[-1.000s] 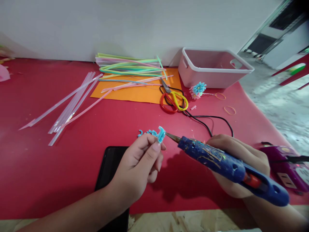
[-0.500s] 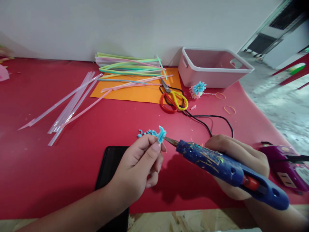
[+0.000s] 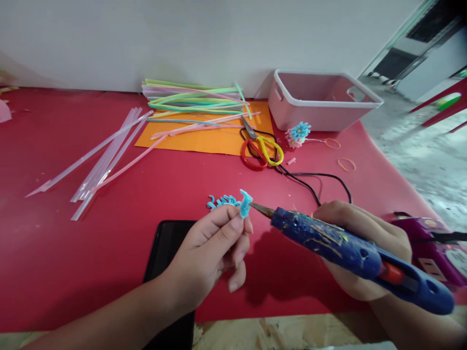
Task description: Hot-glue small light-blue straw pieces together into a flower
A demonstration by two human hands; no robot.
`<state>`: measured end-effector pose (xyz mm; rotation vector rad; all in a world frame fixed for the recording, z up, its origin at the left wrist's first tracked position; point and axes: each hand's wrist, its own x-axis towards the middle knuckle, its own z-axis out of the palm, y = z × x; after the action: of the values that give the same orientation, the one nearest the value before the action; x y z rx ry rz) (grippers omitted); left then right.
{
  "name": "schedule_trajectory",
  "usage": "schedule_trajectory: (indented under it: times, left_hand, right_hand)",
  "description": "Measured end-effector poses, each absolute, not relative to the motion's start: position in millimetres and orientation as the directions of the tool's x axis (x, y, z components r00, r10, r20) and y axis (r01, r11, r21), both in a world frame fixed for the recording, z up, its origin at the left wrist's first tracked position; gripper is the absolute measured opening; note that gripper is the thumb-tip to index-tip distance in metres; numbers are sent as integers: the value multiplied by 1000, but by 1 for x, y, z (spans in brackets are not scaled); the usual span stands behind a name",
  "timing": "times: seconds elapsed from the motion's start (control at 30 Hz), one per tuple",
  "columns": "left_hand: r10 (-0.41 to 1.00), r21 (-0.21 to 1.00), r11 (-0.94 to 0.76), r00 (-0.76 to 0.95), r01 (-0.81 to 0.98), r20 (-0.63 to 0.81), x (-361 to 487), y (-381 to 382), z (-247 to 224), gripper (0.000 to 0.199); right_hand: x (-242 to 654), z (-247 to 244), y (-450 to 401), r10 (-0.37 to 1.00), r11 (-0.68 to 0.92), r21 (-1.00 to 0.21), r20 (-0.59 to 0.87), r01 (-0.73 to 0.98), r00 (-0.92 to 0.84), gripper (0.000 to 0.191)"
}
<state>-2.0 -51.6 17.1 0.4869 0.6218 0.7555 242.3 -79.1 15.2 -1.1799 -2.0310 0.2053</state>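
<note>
Broadly, a smooth red tabletop point(image 3: 109, 262) fills my view, with a pale pink plastic basket point(image 3: 321, 116) at its far right. My right hand point(image 3: 368, 228) is wrapped around a long blue glue gun point(image 3: 328, 243) streaked with residue; in the last half second it has drawn slightly back to the right. A flat black phone point(image 3: 171, 248) lies below my left forearm. My left hand point(image 3: 211, 253) pinches a small, fuzzy light-blue strip point(image 3: 245, 201) between thumb and forefinger, held up at the gun's metal tip point(image 3: 263, 211); my lower fingers have opened out a little, yet the pinch holds, so the strip seems steady for glue. Behind it lie tiny curled blue clippings point(image 3: 224, 200). My fingertips hide the strip's lower end, the gun covers much of my right grip, the phone's near end is cut off, and I cannot tell whether tip and strip touch.
</note>
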Motion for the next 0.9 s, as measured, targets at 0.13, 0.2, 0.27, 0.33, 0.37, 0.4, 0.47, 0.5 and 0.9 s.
schedule_trajectory:
  times: [0.13,0.2,0.27,0.33,0.37,0.4,0.47,0.5,0.9]
  left_hand:
    - [748,598,638,572,-485,-335,-1,-51,16,29]
    - [746,591,642,574,-488,-337,-2,-50,15,28]
    - [749,590,642,567,-490,-343,-3,-50,15,27]
    - [752,598,637,562,-486,-344,-4,-50,16,27]
    - [753,605,635,561,-481,-345,-4,-51,16,27]
    - [753,615,632,560,-471,-346,-4,-51,17,27]
    - [757,639,623,553,-452,-348,-3,-52,17,27]
    - [762,653,615,546,-441,-348,-3,-52,16,27]
    - [799,708,548,530,-445,-285,-2,-53,15,24]
  right_hand:
    - [243,14,-80,799,563,-472,520,678,-301,4]
    - [243,13,-80,797,566,-476,523,673,-300,3]
    - [243,12,-80,792,574,-477,529,666,-304,5]
    - [243,12,-79,793,571,-473,531,672,-299,5]
    - [243,13,-78,793,568,-473,534,674,-294,3]
    - [242,13,-78,792,567,-474,538,674,-288,2]
    - [241,14,-78,785,569,-473,556,673,-273,5]
    - [240,15,-78,785,569,-478,558,669,-269,6]
    - [242,15,-78,773,604,-482,548,635,-319,8]
